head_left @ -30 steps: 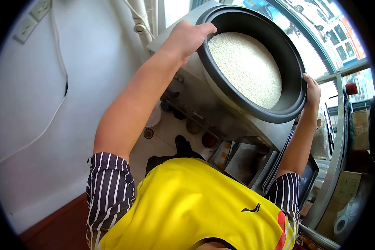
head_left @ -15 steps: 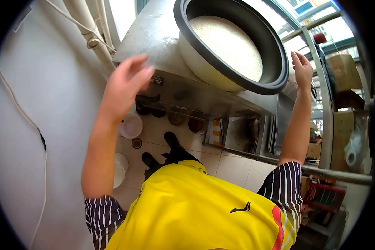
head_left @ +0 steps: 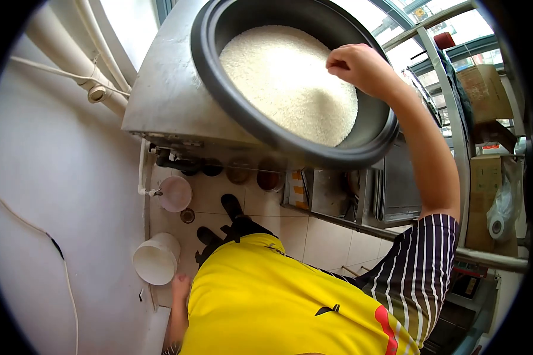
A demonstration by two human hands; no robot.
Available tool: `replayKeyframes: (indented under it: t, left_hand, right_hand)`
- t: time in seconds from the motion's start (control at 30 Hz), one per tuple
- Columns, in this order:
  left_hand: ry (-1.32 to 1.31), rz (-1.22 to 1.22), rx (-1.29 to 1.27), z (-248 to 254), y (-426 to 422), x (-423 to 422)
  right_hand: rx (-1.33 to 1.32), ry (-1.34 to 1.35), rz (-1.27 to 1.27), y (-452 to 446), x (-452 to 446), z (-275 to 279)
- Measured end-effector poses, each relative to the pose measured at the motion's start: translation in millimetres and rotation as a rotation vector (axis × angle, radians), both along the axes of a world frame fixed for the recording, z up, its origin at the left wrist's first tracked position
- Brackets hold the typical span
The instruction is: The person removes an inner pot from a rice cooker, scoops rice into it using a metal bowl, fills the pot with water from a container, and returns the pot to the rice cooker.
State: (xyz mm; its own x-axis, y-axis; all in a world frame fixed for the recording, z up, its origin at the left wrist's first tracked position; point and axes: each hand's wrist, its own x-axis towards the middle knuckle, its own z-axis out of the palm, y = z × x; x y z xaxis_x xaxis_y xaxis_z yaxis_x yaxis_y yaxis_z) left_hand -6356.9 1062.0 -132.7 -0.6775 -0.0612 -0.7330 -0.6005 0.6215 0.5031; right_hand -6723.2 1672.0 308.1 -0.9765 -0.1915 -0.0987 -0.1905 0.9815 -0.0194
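Note:
A large dark-rimmed pot (head_left: 219, 100) stands on a metal counter (head_left: 166, 89) at the top, with white rice (head_left: 284, 83) inside. Over the right part of the rice is my right hand (head_left: 358, 68), its fingers bent together and pointing down; whether anything is between them is hidden. My left hand (head_left: 181, 288) hangs low beside my body, close to a white bucket (head_left: 157, 260). Its fingers are small and mostly hidden there.
A pink bucket (head_left: 176, 193) is on the floor near the wall pipes. Trays (head_left: 401, 183) stand on a shelf under the counter. At the right, a metal rack holds a cardboard box (head_left: 484, 189) and a plastic roll (head_left: 497, 226).
Both hands have left the pot's rim. My left hand has dropped to my side, while my right hand has moved in over the rice. The view has shifted, with the pot further left.

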Motion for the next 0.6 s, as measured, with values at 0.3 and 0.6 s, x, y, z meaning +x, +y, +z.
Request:
replayKeyframes:
  t: [0.3, 0.6]
  left_hand:
    - [-0.281, 0.419, 0.029, 16.7, 14.7, 9.1]
    - [-0.096, 0.418, 0.150, 8.4, 67.4, -53.5]
  right_hand:
    - [0.120, -0.109, 0.090, 13.4, -54.2, -21.5]
    - [0.132, -0.133, 0.183, 15.1, -59.5, -25.7]
